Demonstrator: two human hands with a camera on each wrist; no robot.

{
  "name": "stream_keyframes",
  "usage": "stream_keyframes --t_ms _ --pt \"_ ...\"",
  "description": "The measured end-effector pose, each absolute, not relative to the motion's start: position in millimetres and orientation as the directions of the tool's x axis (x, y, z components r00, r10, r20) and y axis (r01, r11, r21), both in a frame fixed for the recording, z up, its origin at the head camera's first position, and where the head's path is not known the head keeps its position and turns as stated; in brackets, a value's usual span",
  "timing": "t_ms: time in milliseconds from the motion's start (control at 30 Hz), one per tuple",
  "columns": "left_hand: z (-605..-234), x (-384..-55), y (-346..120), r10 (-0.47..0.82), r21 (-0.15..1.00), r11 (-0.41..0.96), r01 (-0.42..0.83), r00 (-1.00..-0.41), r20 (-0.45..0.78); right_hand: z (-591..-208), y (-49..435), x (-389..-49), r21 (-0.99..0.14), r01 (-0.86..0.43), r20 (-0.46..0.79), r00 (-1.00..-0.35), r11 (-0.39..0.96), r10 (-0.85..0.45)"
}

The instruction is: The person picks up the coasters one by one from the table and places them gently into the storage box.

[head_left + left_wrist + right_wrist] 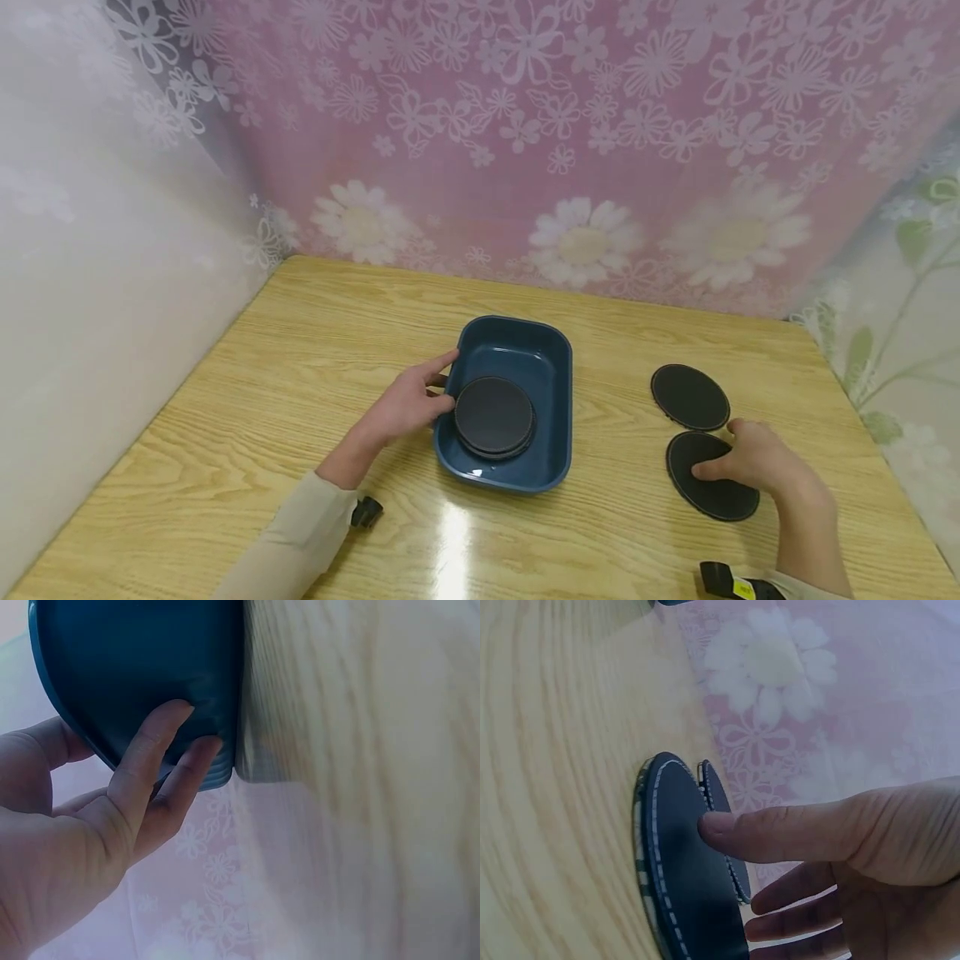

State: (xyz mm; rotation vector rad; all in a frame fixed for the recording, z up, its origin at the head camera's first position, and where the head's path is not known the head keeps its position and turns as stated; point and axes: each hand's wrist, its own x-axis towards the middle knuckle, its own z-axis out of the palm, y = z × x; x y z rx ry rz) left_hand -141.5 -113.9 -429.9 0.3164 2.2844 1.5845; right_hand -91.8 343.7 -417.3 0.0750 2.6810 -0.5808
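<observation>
In the head view a dark blue rectangular tray [551, 383] stands on the table, with a stack of round black coasters [493, 414] in its near left part. My left hand [411, 404] grips the tray's left side. The left wrist view shows its thumb [64, 742] at the rim and two fingers against the outer wall. To the right, my right hand [765, 458] holds a black stitched coaster [708, 493], thumb over its face and the other fingers at its far edge. Another black coaster [690, 396] lies just beyond it.
The wood-grain table [315, 333] meets a pink flowered backdrop [480, 208] at the back. Pale flowered sheets hang on the left and right sides. Dark wrist camera mounts [366, 512] show below both hands.
</observation>
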Motion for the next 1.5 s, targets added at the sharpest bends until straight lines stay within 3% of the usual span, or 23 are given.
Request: stream_keyframes --t_ms 333,700,1500 --pt "-431.8 -141.5 -113.6 0.423 0.948 0.319 0.013 -0.897 -0.130 -422.0 347.1 -92.4 -0.366 0.123 -0.381 -0.924 0.922 -0.029" --pt "-425.2 -143.7 -115.2 0.482 0.944 0.330 -0.015 -0.857 -0.182 -420.5 344.5 -92.1 -0.418 0.133 -0.384 -0.923 0.899 -0.042" --pt "-431.2 -145.5 -119.7 0.501 0.946 0.322 -0.029 -0.843 -0.197 -419.7 351.4 -89.6 -0.515 0.096 -0.362 -0.925 0.852 -0.114"
